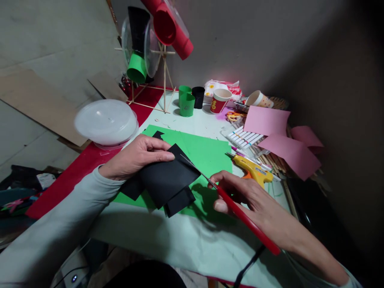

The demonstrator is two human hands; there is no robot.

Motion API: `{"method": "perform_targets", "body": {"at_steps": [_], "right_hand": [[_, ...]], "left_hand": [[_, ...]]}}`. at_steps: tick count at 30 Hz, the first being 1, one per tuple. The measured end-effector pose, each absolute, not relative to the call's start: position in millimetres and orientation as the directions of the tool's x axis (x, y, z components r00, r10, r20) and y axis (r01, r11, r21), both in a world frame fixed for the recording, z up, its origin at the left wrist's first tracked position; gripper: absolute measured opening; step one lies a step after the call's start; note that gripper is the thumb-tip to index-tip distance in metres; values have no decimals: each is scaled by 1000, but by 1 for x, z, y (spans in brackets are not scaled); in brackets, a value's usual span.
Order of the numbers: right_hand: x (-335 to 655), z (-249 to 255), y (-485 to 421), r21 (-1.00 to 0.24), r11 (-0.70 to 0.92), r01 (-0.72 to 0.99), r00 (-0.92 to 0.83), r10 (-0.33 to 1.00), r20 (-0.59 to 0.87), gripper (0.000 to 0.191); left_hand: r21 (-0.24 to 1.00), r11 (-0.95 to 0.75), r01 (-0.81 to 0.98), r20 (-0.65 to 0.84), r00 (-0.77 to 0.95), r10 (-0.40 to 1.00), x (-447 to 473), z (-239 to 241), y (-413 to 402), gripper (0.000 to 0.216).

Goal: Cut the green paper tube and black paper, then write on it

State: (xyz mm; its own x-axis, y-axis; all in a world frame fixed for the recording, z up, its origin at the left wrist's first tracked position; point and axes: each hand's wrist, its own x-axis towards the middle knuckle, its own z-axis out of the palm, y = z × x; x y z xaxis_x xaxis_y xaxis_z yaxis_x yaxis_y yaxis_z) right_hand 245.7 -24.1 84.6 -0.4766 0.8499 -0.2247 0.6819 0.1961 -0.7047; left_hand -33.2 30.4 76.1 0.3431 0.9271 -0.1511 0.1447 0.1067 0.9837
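My left hand pinches a folded black paper sheet and holds it just above a green paper sheet on the table. My right hand grips red-handled scissors. Their thin metal blades point up and left and touch the black paper's right edge. More black paper pieces hang under the held one.
A yellow glue gun lies right of the green sheet. Behind it are a marker set, pink papers, paper cups, green cups and a black cup. A clear plastic lid sits left; a stick frame with cups stands behind.
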Motion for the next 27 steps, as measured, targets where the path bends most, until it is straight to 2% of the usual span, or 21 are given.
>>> {"method": "perform_targets", "body": {"at_steps": [10,20,27], "right_hand": [[249,82,-24,-695,263,669,-508,845,-169,43],[248,80,-27,-645,337,686,-499,863,-78,47],[247,83,-25,-626,341,702,-521,844,-125,45]], "left_hand": [[983,121,140,-161,326,931,-36,73,31,7],[975,177,137,-211,302,929,-35,71,32,15],[959,231,163,-268,265,926,-31,73,31,21]]}}
